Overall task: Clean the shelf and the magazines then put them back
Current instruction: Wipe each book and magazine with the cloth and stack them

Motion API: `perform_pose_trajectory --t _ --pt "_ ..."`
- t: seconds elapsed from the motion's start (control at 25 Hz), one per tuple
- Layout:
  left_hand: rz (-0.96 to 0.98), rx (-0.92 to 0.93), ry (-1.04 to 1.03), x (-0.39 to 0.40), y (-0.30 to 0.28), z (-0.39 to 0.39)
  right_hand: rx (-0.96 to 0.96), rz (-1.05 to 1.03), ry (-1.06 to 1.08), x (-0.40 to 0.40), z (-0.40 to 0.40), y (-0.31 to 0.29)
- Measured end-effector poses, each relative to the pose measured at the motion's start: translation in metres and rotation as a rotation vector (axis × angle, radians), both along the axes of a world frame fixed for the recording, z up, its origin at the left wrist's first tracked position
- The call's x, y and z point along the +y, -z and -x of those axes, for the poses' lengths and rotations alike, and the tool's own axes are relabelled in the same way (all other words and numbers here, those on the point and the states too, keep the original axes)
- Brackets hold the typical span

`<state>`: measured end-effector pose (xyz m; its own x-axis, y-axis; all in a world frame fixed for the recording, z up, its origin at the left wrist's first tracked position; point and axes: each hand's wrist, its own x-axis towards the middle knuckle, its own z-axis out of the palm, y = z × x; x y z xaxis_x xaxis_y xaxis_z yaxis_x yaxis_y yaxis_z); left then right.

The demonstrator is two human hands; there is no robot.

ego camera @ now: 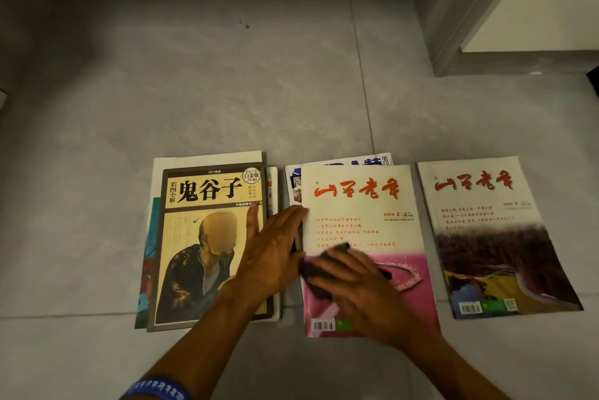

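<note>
Three lots of magazines lie on the grey tiled floor. The left pile is topped by a brown-framed book (191, 231) with black characters. On the middle pile lies a white and pink magazine (363, 202) with red lettering. A single magazine (486, 237) with a landscape cover lies to the right. My left hand (269, 250) lies flat with straight fingers across the book's right edge and the middle magazine's left edge. With my right hand (363, 289) I press a dark cloth (316, 273) onto the pink part of the middle magazine. The shelf is not in view.
A grey door frame and skirting (453, 43) stand at the back right, beside a white panel (534, 11). A small dark speck (247, 25) lies on the floor tiles (194, 92) behind the magazines. A blue wristband (155, 390) is on my left wrist.
</note>
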<state>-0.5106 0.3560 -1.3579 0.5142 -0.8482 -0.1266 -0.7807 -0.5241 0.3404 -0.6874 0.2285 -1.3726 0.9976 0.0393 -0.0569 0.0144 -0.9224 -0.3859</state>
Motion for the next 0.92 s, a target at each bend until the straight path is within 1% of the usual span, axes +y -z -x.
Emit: perform_pose_trajectory --t 0.08,0.12,0.2,0.28,0.36,0.48,0.6,0.68,0.72,0.8,0.84,0.88,0.92 --pt "0.015 0.006 0.007 0.002 -0.001 0.0 -0.044 -0.142 0.147 -0.027 -0.048 -0.001" --pt "0.018 0.005 0.005 0.001 -0.001 -0.001 -0.05 -0.172 0.238 -0.043 -0.073 0.004" --pt "0.02 0.0 -0.01 0.0 -0.001 -0.002 -0.06 -0.175 0.378 -0.067 -0.112 0.008" --pt "0.017 -0.007 -0.016 0.0 -0.001 -0.004 -0.064 -0.163 0.428 -0.073 -0.131 0.009" --pt "0.0 0.003 -0.017 0.0 -0.003 -0.005 -0.108 -0.174 0.398 -0.061 -0.117 0.004" --pt "-0.049 0.006 -0.016 -0.001 -0.006 -0.003 -0.126 -0.184 0.236 -0.019 -0.046 0.0" --pt "-0.093 -0.005 -0.009 -0.002 -0.007 -0.002 -0.139 -0.004 -0.01 0.029 0.031 0.021" --pt "-0.109 -0.031 0.002 -0.003 -0.008 -0.002 -0.132 0.09 -0.074 0.034 0.056 0.038" --pt "-0.113 -0.031 0.01 -0.002 -0.008 -0.002 -0.133 0.079 -0.087 0.029 0.055 0.033" --pt "-0.112 -0.02 0.026 0.0 -0.007 -0.002 -0.058 -0.004 -0.068 0.011 0.033 0.007" --pt "-0.108 -0.018 0.032 0.0 -0.007 -0.002 -0.061 -0.057 -0.013 0.0 0.018 -0.002" --pt "-0.107 -0.021 0.036 -0.002 -0.007 -0.002 -0.108 -0.098 0.089 -0.013 0.001 -0.006" --pt "-0.12 -0.021 0.031 -0.003 -0.007 -0.002 -0.154 -0.123 0.235 -0.029 -0.019 -0.006"
